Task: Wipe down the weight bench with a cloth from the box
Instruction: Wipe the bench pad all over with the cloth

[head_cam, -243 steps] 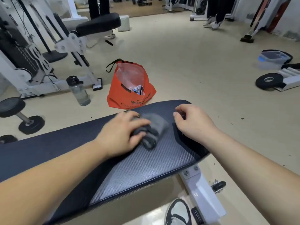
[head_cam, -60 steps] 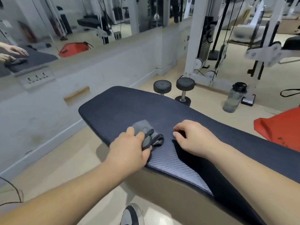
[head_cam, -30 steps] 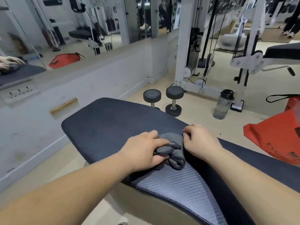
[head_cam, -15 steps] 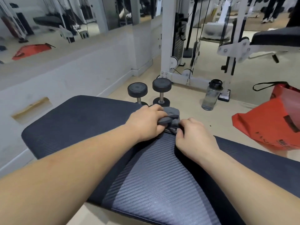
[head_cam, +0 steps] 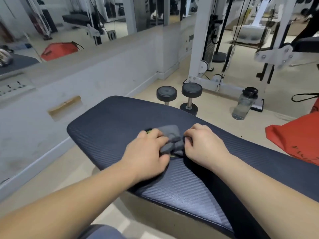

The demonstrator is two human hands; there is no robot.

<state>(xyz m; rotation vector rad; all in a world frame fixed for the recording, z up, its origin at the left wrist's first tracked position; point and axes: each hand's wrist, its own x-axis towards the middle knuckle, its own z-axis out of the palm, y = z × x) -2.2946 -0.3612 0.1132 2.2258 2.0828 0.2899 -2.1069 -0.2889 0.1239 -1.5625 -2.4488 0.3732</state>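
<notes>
On the bench (head_cam: 107, 131), left hand (head_cam: 146, 152) and right hand (head_cam: 205, 144) curl round the cloth (head_cam: 170, 135); dumbbells (head_cam: 189, 97), bottle (head_cam: 244, 104) beyond.

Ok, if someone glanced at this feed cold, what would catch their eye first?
Both forearms meet mid-frame: the left hand grips a bunched grey cloth on the dark padded bench, the right hand curled against the cloth's edge. Next, the bright orange bag on the floor at the right edge, then two dumbbells and a water bottle beyond the bench.
</notes>
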